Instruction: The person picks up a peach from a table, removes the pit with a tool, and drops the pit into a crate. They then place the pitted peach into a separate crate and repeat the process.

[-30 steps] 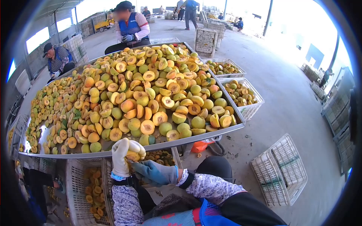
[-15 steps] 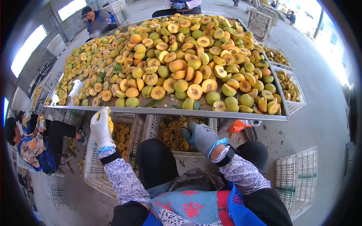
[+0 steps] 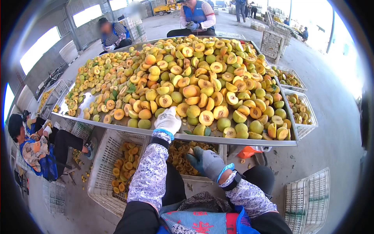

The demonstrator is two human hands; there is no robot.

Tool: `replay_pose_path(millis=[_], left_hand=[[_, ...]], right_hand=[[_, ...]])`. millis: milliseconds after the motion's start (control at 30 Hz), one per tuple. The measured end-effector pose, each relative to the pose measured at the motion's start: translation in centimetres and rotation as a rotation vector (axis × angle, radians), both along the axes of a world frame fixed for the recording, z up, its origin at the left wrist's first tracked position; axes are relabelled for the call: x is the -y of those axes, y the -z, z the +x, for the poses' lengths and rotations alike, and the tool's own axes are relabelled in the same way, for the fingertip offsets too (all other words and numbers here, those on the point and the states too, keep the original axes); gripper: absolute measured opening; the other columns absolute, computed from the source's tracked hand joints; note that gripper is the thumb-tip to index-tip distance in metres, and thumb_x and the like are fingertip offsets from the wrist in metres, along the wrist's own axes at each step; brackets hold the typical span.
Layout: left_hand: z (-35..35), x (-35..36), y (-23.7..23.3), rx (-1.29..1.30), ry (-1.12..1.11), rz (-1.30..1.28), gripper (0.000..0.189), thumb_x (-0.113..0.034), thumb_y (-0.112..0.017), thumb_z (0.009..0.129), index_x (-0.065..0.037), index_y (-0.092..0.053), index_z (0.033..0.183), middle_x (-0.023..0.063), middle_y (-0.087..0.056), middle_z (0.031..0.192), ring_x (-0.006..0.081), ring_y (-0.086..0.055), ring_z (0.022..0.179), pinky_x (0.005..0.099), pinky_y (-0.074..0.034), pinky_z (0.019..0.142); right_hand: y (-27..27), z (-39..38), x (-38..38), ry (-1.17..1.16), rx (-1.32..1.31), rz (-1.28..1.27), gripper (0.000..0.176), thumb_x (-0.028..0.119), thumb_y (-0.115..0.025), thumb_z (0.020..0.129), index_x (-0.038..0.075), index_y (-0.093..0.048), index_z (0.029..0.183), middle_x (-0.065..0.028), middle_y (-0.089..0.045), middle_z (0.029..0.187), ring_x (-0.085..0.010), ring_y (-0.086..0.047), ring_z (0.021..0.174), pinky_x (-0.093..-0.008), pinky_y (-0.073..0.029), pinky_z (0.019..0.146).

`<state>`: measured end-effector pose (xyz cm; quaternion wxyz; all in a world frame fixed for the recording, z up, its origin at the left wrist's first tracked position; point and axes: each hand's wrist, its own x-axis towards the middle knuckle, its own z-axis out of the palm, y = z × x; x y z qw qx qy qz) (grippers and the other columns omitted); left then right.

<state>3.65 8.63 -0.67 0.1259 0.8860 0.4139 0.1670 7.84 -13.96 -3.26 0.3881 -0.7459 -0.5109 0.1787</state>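
Observation:
My left hand (image 3: 168,120), in a white glove, reaches over the front edge of the metal table (image 3: 218,139) and touches the heap of apricots (image 3: 165,100). Its fingertips are hidden behind the back of the hand. Many of the apricots are cut in half, and pits show in some. Lower and to the right, my right hand (image 3: 210,163), in a grey glove, is closed above a crate of apricot halves (image 3: 177,156). What it grips is too hidden to name.
A second white crate (image 3: 102,171) of halves stands under the table at left. More filled crates (image 3: 300,111) are at the right, and nested crates (image 3: 307,199) lie nearer. Co-workers sit at the far side (image 3: 196,17), far left (image 3: 113,35) and left (image 3: 37,146).
My left hand has moved from above the left crate, where it held a yellow apricot piece, up and right onto the heap. My right hand stays low. The view has tilted up.

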Motion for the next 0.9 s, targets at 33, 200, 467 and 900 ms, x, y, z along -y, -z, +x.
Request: replay_pose_path(millis=[33, 200, 467, 900], left_hand=[[-0.3, 0.4, 0.1, 0.044, 0.064, -0.066, 0.039, -0.034, -0.067, 0.084, -0.008, -0.063, 0.112, 0.0143, -0.066, 0.118, 0.0349, -0.063, 0.113, 0.0474, -0.051, 0.095], [-1.2, 1.7, -2.6, 0.276, 0.088, -0.329, 0.048, -0.029, -0.077, 0.079, -0.003, -0.066, 0.117, 0.0141, -0.072, 0.107, 0.0245, -0.070, 0.097, 0.0366, -0.055, 0.085], [-1.6, 7.3, -3.1, 1.103, 0.318, -0.768, 0.028, -0.024, -0.062, 0.100, 0.001, -0.069, 0.109, 0.0054, -0.069, 0.099, 0.0095, -0.063, 0.087, 0.0245, -0.051, 0.077], [-1.4, 8.9, -0.8, 1.468, 0.207, -1.258, 0.044, -0.042, -0.049, 0.106, 0.000, -0.063, 0.107, 0.0163, -0.070, 0.109, 0.0265, -0.069, 0.097, 0.0414, -0.058, 0.085]], right_hand=[[-0.4, -0.1, 0.0, -0.013, -0.016, -0.001, 0.031, 0.037, -0.060, 0.098, 0.007, -0.065, 0.101, -0.0242, -0.068, 0.082, -0.0453, -0.066, 0.079, -0.0553, -0.051, 0.067], [-1.0, 0.0, -0.7, 0.050, -0.046, 0.119, 0.031, 0.035, -0.060, 0.098, 0.004, -0.064, 0.100, -0.0248, -0.068, 0.081, -0.0457, -0.066, 0.079, -0.0535, -0.050, 0.066], [-3.6, 0.3, -2.1, 0.111, -0.203, 0.430, 0.023, 0.024, -0.057, 0.102, 0.001, -0.061, 0.099, -0.0234, -0.063, 0.074, -0.0429, -0.065, 0.068, -0.0441, -0.047, 0.058], [-0.8, 0.8, -3.1, 0.064, -0.111, 0.292, 0.033, 0.034, -0.059, 0.101, 0.001, -0.063, 0.098, -0.0264, -0.065, 0.078, -0.0482, -0.063, 0.074, -0.0509, -0.048, 0.062]])
